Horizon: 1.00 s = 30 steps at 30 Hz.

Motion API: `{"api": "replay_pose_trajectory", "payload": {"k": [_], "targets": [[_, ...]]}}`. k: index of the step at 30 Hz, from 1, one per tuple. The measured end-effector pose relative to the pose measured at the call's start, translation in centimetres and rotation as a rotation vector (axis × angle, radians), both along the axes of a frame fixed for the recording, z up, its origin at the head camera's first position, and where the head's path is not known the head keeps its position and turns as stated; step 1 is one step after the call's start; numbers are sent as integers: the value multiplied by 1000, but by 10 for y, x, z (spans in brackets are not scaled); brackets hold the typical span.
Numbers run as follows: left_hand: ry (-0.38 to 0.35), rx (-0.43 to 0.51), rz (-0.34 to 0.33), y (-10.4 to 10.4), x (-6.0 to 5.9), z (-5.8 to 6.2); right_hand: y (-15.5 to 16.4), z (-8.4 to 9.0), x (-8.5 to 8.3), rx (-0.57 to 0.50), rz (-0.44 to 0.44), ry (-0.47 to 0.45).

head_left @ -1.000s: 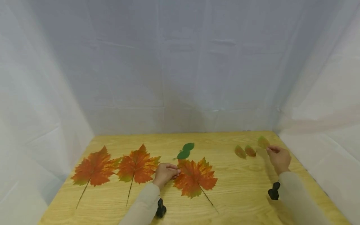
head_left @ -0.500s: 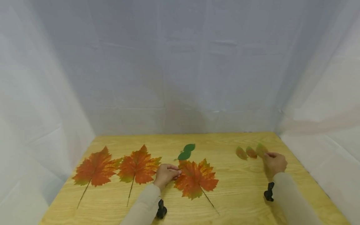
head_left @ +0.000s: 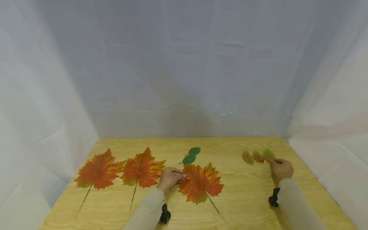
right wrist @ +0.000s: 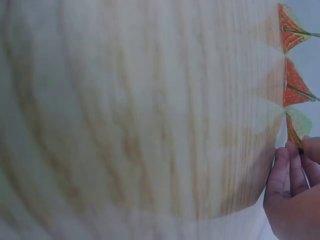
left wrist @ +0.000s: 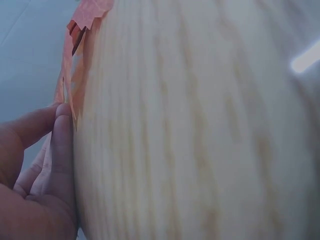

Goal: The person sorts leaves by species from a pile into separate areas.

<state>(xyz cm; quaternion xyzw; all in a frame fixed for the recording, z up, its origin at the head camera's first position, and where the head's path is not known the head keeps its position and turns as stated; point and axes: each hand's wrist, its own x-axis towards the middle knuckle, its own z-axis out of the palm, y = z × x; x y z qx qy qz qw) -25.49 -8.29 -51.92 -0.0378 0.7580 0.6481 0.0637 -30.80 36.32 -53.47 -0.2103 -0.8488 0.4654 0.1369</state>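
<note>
My left hand pinches the left edge of an orange-red maple leaf with a thin dark stem, at the middle of the table. In the left wrist view, thumb and fingertips meet at this leaf's edge, low over the wood. Far to the right, my right hand pinches the base of a small green-and-red oval leaf. Two similar small leaves, one at far left and one between, lie beside it in a row. The right wrist view shows the pinched leaf standing close to the tabletop.
Two more maple leaves, one at left and another nearer the middle, lie with stems toward me. Two overlapping green leaves lie behind the held maple leaf. White sheeting encloses the wooden table at back and sides.
My right hand has lowered the small oval leaf toward the table and drawn it slightly left and nearer, into line with the other two. The left hand stays at the maple leaf.
</note>
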Motion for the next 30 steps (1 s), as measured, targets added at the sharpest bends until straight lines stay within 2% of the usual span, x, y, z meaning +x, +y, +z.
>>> {"api": "replay_pose_trajectory", "payload": {"k": [15, 30], "targets": [[-4, -11, 5, 0, -1, 0, 0, 2, 3, 30, 14, 23], [7, -4, -5, -1, -2, -2, -3, 8, 8, 9, 39, 11]]}}
